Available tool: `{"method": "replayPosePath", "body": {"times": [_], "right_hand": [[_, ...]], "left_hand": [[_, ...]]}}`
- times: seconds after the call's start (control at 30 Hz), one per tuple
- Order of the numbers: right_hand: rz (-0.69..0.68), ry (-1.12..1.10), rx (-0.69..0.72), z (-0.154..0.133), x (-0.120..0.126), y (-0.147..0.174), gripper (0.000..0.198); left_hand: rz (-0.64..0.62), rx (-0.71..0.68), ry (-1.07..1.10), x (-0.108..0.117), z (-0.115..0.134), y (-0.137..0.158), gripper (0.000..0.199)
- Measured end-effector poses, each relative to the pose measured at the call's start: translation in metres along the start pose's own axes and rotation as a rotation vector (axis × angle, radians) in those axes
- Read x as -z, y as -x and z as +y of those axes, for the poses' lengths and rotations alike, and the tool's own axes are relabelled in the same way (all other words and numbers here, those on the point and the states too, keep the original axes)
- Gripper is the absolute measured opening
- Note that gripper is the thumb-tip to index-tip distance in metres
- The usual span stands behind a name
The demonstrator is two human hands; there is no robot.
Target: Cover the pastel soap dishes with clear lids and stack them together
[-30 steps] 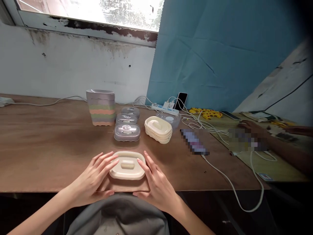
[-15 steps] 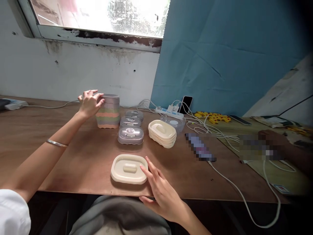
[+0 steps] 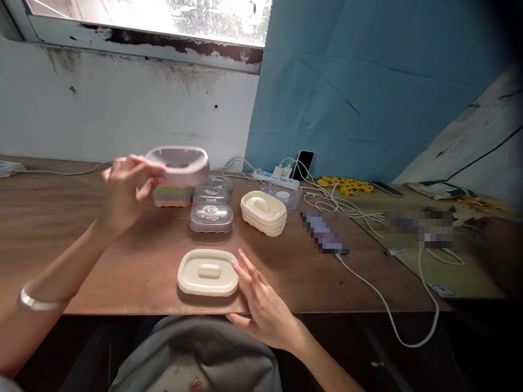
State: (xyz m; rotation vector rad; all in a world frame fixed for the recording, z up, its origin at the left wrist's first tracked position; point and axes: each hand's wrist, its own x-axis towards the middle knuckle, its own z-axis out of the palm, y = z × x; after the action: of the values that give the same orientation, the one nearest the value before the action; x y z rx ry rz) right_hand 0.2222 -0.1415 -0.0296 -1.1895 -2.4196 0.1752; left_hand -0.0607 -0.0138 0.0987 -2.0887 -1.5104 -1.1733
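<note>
My left hand [image 3: 133, 188] is closed on the left edge of a pale mauve oval plastic box part [image 3: 180, 174], raised and tilted so its hollow shows. Below and behind it stands the stack of coloured box parts [image 3: 174, 197], mostly hidden. My right hand [image 3: 263, 302] is open, fingers stretched, its fingertips at the right edge of a cream oval lid [image 3: 209, 284] with a raised bar in its middle. The lid lies near the table's front edge. Beyond it sit several clear grey-mauve lids [image 3: 211, 219] in a row and a stack of cream lids [image 3: 265, 213].
A clear plastic piece [image 3: 288, 195] lies behind the cream stack. A power strip [image 3: 275, 178], a leaning phone [image 3: 303, 165] and tangled white cables [image 3: 333, 204] are at the back. A blurred phone [image 3: 324, 233] is cabled at right, near another person's hand [image 3: 486, 226].
My left hand has lifted the mauve box part off the top of the coloured stack and brought it nearer. My right hand stays beside the cream lid. The view has shifted slightly.
</note>
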Motion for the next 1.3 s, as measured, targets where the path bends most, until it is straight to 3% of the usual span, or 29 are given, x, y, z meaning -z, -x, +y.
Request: {"method": "replayPosePath", "body": {"times": [0.17,0.3,0.57,0.9,1.13,1.3], "right_hand": [[0.065,-0.045,0.005,0.003,-0.006,0.001,0.105],[0.079,-0.062,0.015,0.003,-0.006,0.000,0.105],[0.023,-0.051,-0.043,-0.002,0.001,-0.001,0.100],[-0.029,-0.178,-0.128,0.001,-0.001,0.000,0.109],[-0.111,-0.223,-0.139,-0.001,0.006,-0.004,0.087],[-0.127,-0.202,-0.142,-0.002,0.008,-0.005,0.091]], "left_hand": [[-0.121,-0.187,0.182,0.002,0.036,0.108,0.016],[-0.238,-0.188,0.236,-0.011,0.044,0.152,0.026],[-0.261,-0.181,0.196,-0.017,0.040,0.163,0.022],[-0.198,-0.204,0.370,-0.024,0.047,0.164,0.021],[-0.249,-0.199,0.368,-0.028,0.044,0.168,0.020],[-0.326,-0.160,0.364,-0.029,0.040,0.166,0.016]]}}
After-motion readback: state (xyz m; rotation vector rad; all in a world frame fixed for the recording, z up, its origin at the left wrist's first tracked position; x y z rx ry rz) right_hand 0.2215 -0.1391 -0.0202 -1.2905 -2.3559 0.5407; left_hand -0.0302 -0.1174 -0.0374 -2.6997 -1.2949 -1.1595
